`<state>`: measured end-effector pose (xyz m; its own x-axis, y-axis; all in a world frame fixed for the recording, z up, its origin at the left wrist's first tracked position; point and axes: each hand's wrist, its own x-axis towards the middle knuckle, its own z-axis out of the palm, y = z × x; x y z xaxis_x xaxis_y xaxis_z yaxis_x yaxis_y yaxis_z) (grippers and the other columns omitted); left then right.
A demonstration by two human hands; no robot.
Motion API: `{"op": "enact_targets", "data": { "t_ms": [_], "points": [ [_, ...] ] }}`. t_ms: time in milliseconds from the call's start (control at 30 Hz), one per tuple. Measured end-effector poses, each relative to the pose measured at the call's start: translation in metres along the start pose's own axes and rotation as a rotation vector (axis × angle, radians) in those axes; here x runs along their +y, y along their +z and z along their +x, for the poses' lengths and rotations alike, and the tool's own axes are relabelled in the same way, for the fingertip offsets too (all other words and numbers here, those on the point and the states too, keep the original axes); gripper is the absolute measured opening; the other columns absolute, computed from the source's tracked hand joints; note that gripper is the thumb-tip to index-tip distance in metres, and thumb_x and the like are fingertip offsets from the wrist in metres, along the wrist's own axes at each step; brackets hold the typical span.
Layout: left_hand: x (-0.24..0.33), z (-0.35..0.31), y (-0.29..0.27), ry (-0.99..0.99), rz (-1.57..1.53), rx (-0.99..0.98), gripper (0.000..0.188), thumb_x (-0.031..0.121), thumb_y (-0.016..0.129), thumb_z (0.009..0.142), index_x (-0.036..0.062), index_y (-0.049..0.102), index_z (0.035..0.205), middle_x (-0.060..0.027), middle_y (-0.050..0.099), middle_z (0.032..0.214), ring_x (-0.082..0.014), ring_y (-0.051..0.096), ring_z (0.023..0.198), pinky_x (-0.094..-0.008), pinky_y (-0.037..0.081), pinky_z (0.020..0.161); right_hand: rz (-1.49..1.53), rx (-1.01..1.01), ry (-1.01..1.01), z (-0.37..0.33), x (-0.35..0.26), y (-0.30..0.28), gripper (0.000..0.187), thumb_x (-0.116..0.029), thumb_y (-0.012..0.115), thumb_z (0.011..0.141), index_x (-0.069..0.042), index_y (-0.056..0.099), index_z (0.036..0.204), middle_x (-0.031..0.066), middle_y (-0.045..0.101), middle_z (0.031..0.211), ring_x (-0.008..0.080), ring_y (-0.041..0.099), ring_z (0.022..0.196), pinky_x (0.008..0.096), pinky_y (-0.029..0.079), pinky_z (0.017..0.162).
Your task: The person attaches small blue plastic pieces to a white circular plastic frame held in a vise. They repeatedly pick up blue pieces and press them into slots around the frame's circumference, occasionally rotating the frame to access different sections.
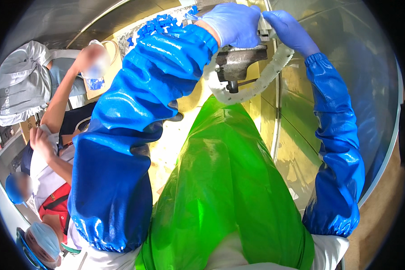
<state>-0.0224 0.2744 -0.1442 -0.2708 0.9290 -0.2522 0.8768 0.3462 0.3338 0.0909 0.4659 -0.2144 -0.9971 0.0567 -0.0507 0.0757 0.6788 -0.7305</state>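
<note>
My left hand [236,24], in a violet-blue glove, is closed above a dark metal block [240,63] that looks like a bench vise. Its fingertips are hidden, so what they hold does not show. To its right, my right hand [292,33] in the same kind of glove has its fingers pressed together, close to the left one. A whitish ribbed plastic strip [274,65] runs down from under the right hand. It loops below the metal block and rises beside my left sleeve. Between the hands, a small grey-white part [264,29] shows.
Several small blue plastic pieces [159,24] lie heaped on the worktop at far left. Shiny metal sheeting [346,54] borders the right side. On the left, co-workers are close by; a bare hand [92,58] is near a cardboard box [94,92]. A green apron [225,180] covers my front.
</note>
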Motion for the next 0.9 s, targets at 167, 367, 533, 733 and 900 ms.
{"op": "enact_targets", "data": {
  "t_ms": [167, 367, 533, 733, 900],
  "points": [
    [-0.004, 0.001, -0.002, 0.07, -0.046, -0.092, 0.053, 0.04, 0.068, 0.091, -0.001, 0.055, 0.122, -0.0271, 0.07, 0.104, -0.0455, 0.069, 0.1, -0.0507, 0.055, 0.086, 0.022, -0.051, -0.042, 0.002, 0.006, -0.001, 0.046, -0.043, 0.046, 0.105, -0.001, 0.064, 0.106, 0.019, 0.064, 0.083, 0.0372, 0.062, 0.079, 0.0453, 0.049, 0.077],
    [-0.003, -0.002, -0.001, 0.153, -0.086, -0.131, 0.059, 0.044, 0.068, 0.09, -0.0009, 0.053, 0.126, -0.027, 0.071, 0.104, -0.045, 0.069, 0.102, -0.0503, 0.054, 0.089, -0.158, 0.162, -0.211, -0.007, 0.018, 0.012, 0.043, -0.042, 0.045, 0.104, -0.005, 0.065, 0.11, 0.0204, 0.066, 0.09, 0.0412, 0.065, 0.089, 0.0483, 0.051, 0.078],
    [-0.006, 0.006, -0.011, 0.054, -0.043, -0.148, 0.067, 0.046, 0.07, 0.088, 0.0021, 0.053, 0.136, -0.0244, 0.072, 0.113, -0.0418, 0.07, 0.106, -0.048, 0.055, 0.091, -0.42, 0.224, -0.483, 0.003, 0.011, -0.003, 0.042, -0.038, 0.049, 0.103, -0.001, 0.063, 0.114, 0.0207, 0.067, 0.103, 0.0411, 0.065, 0.098, 0.0471, 0.051, 0.086],
    [0.011, -0.046, -0.05, 0.144, -0.455, -0.168, 0.059, 0.039, 0.082, 0.077, 0.0016, 0.068, 0.12, -0.0163, 0.075, 0.108, -0.0282, 0.071, 0.099, -0.0385, 0.053, 0.09, -0.007, -0.238, 0.085, -0.033, -0.096, -0.062, 0.045, -0.028, 0.056, 0.096, 0.002, 0.059, 0.129, 0.01, 0.064, 0.124, 0.0213, 0.057, 0.121, 0.0342, 0.041, 0.11],
    [0.021, -0.101, -0.056, 0.317, -0.575, -0.108, 0.056, 0.036, 0.08, 0.08, 0.0011, 0.067, 0.122, -0.0131, 0.073, 0.11, -0.0228, 0.069, 0.1, -0.0358, 0.053, 0.092, 0.289, -0.394, 0.112, -0.08, -0.148, -0.074, 0.062, -0.025, 0.068, 0.074, -0.001, 0.056, 0.129, 0.0064, 0.059, 0.121, 0.0162, 0.054, 0.119, 0.0314, 0.041, 0.108]
  ]
}}
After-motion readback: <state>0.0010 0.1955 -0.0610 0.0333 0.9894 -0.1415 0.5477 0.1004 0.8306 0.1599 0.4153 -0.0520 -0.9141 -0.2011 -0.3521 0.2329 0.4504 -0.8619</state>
